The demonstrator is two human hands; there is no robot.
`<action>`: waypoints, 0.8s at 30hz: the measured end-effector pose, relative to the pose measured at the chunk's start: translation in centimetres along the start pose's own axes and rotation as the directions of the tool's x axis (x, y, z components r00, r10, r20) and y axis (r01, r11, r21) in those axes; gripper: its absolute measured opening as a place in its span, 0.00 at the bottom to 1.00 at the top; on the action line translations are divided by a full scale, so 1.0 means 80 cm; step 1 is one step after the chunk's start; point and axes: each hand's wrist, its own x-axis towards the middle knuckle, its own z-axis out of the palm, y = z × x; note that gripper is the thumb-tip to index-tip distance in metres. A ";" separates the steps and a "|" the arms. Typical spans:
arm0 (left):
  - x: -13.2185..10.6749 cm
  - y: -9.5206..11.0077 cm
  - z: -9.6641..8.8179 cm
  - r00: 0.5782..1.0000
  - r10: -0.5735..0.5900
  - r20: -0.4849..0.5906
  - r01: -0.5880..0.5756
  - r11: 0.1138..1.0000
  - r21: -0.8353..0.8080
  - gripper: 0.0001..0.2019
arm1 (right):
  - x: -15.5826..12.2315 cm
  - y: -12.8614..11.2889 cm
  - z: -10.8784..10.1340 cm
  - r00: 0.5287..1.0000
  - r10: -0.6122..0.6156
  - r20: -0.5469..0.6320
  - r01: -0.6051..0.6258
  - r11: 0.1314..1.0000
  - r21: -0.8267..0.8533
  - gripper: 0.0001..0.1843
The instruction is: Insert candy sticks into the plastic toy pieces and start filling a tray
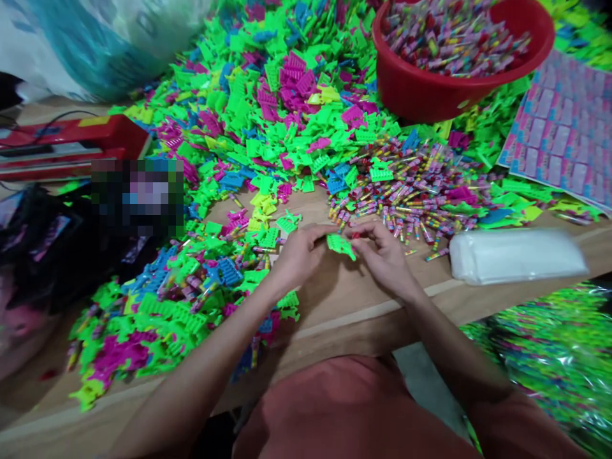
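Over the wooden table, my left hand [302, 254] pinches a bright green molded plastic piece [340, 245] by its left side. My right hand [386, 256] is closed at the other side of this piece. A small red bit [355, 235] shows between its fingertips; the rest is hidden by the fingers. Just beyond my hands lies a heap of slim printed tubes [421, 185] in pink and yellow. To the left of my left hand is a pile of green, magenta and blue plastic pieces mixed with tubes [201, 290].
A red tub [406, 89] full of tubes stands at the back right. Printed sheets [559, 127] and a stack of clear plastic bags [519, 256] lie at right. A red machine [71, 146], probably a sealer, and black packs [52, 242] are at left.
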 end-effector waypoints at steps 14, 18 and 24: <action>-0.059 0.026 0.075 0.905 -0.402 -0.137 0.062 0.443 -0.894 0.14 | -0.033 -0.017 0.031 0.993 0.115 -0.017 -0.110 0.979 0.171 0.14; -0.062 0.029 0.064 0.896 -0.419 -0.149 0.018 0.369 -0.929 0.13 | -0.035 -0.028 0.029 0.987 0.152 0.049 -0.160 0.958 0.236 0.17; -0.069 0.042 0.055 0.883 -0.459 -0.098 0.043 0.286 -0.957 0.18 | -0.039 -0.024 0.030 0.991 0.126 0.046 -0.133 0.959 0.249 0.16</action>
